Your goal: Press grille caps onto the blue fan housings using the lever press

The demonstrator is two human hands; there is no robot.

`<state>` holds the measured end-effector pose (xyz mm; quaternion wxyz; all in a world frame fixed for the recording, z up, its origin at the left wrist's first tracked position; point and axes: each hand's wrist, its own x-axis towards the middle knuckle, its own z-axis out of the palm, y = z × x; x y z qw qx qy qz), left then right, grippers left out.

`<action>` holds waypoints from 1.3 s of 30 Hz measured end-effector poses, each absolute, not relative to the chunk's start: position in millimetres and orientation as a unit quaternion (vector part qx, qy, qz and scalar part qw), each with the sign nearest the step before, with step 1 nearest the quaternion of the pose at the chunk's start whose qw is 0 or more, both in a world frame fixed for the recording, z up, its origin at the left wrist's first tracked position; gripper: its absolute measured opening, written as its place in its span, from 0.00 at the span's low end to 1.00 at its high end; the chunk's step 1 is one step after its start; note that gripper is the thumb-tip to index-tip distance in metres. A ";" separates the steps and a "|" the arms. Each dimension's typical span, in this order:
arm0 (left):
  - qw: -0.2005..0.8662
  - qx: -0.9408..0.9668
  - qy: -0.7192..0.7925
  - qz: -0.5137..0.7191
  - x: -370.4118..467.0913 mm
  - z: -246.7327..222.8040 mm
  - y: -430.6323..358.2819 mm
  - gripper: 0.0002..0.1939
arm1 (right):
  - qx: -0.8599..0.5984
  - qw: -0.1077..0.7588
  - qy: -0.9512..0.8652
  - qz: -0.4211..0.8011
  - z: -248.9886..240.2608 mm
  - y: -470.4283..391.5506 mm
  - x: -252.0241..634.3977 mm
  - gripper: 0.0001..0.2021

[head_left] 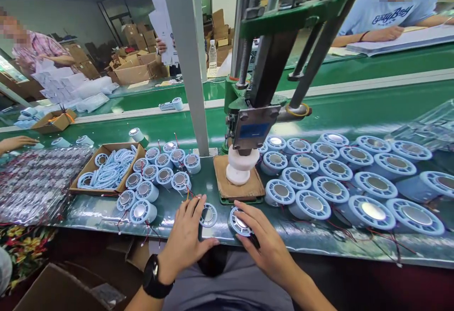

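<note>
My left hand, a black watch on its wrist, has its fingers stretched out and its thumb spread. Its fingertips are beside a light-blue round unit with a silver disc at the bench's front; whether they touch it is unclear. My right hand spans a second light-blue round unit, fingers over the far side and thumb at the near side. Just behind stands a green hand press, a white round pad under its ram on a brown-topped base.
Rows of similar blue units with thin wires stand right of the press; another group stands left. Farther left are a cardboard box of blue rings and wrapped parts. A grey post rises behind. Other people work across the bench.
</note>
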<state>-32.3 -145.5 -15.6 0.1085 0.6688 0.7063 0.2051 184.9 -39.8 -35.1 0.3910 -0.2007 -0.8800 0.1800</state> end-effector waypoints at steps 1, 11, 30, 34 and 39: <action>0.112 0.673 0.702 0.205 -34.1 -16.1 -145.0 0.49 | -0.201 0.391 -0.880 0.180 -35.3 -40.3 185.0 0.19; 0.144 0.571 0.700 0.403 -7.4 -1.1 -140.6 0.40 | -0.306 0.426 -0.829 0.195 -44.2 -60.0 149.0 0.25; 0.185 0.544 0.705 0.416 20.4 -14.0 -129.8 0.36 | -0.284 0.400 -0.853 0.177 -48.7 -58.9 143.6 0.29; 0.228 0.538 0.690 0.426 21.7 -24.8 -130.0 0.29 | -0.185 0.306 -0.928 0.106 34.3 -24.5 170.9 0.27; 0.293 0.467 0.721 0.419 19.0 -10.5 -129.0 0.32 | -0.250 0.525 -0.808 -0.091 233.3 47.6 184.9 0.21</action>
